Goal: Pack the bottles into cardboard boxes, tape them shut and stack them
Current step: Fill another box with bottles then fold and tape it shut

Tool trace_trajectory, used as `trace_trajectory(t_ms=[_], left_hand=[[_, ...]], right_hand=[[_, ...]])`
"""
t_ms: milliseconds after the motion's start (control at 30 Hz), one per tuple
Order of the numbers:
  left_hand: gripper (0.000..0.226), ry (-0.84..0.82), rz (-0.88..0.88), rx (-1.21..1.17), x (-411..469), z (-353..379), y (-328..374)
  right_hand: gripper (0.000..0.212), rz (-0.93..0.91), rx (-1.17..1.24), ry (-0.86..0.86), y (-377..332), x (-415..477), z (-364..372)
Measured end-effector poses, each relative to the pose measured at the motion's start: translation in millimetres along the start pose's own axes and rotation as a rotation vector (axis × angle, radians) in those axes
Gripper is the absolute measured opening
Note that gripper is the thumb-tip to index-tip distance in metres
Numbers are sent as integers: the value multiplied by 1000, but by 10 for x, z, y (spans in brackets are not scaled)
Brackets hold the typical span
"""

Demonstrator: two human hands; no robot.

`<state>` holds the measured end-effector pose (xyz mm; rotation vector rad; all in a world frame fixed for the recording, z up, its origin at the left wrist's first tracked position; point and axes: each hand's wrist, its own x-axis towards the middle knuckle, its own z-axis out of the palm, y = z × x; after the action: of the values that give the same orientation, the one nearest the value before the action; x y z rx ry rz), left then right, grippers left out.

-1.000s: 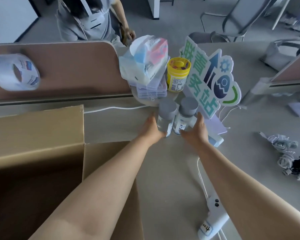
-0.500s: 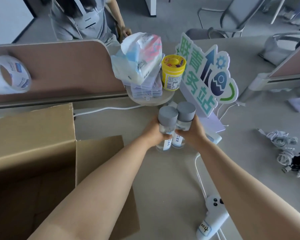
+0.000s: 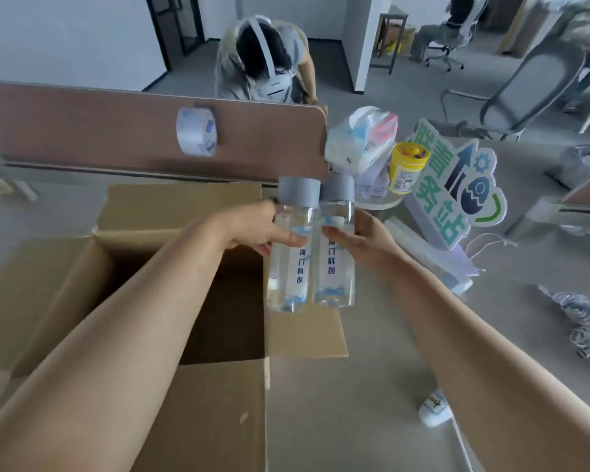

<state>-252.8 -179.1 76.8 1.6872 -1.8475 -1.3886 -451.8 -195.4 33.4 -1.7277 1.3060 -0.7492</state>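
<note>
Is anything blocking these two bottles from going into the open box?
Nothing visible: the left bottle and right bottle hang by the right edge of the cardboard box, flaps folded out, visible inside bare.

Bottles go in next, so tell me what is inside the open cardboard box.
Only bare, shadowed walls show inside the cardboard box; nothing packed is visible. The left forearm covers much of its floor.

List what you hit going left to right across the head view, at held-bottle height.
cardboard box → left hand → left bottle → right bottle → right hand → green sign → cable bundle
</note>
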Motion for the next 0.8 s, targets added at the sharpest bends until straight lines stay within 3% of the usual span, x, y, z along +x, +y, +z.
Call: trace_trajectory(t_ms=[100, 300, 433, 467, 567, 700, 800], left_hand=[[26, 87, -70, -82, -513, -296, -396], [21, 207, -253, -143, -1161, -630, -1235], [21, 227, -368, -203, -1173, -666, -1690], [29, 222, -405, -184, -1123, -666, -1797], [81, 196, -533, -17, -913, -635, -2091], [86, 166, -605, 114, -647, -545, -2357], [91, 129, -634, 209, -476, -504, -2516]], right_hand=[[7, -49, -15, -120, -384, -30, 528], [11, 38, -72, -321, -829, -49, 1633], [9, 213, -90, -351, -782, 23, 2102], [14, 266, -109, -344, -735, 60, 2198], [33, 403, -258, -308, -533, 163, 2405], [53, 551, -446, -298, -277, 214, 2512], [56, 642, -463, -317, -139, 210, 2587]])
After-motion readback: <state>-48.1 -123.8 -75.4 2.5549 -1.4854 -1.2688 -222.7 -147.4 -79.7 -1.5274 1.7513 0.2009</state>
